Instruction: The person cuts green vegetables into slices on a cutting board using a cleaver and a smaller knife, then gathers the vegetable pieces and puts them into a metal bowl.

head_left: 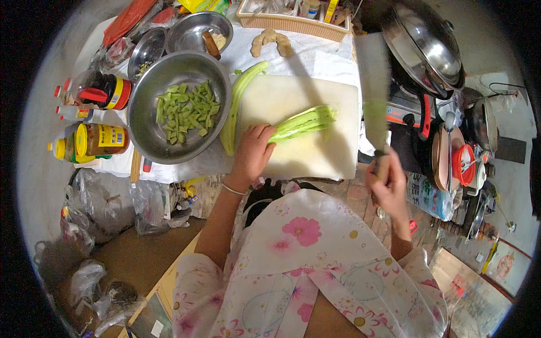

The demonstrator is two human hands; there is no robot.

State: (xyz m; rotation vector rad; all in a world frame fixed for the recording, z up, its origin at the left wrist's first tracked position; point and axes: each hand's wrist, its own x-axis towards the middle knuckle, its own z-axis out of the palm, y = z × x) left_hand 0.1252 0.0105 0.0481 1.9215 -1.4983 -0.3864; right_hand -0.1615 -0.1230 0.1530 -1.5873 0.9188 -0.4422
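My left hand (255,148) rests on the near end of a green ridged gourd (302,123), lying at a slant on the white cutting board (296,162). In my right hand (388,179) is the handle of a kitchen cleaver (374,93), raised right of the board, its blade blurred. A second, curved gourd (233,114) lies between the board's left edge and a wide metal bowl (136,126). Cut green pieces (186,110) sit in that bowl.
Behind stand smaller metal bowls (198,21), a ginger root (270,41) and a basket (291,26). Jars and bottles (101,140) line the left. At right are a lidded wok (439,42), a stove with a red-handled pan (425,116) and a red bowl (464,165).
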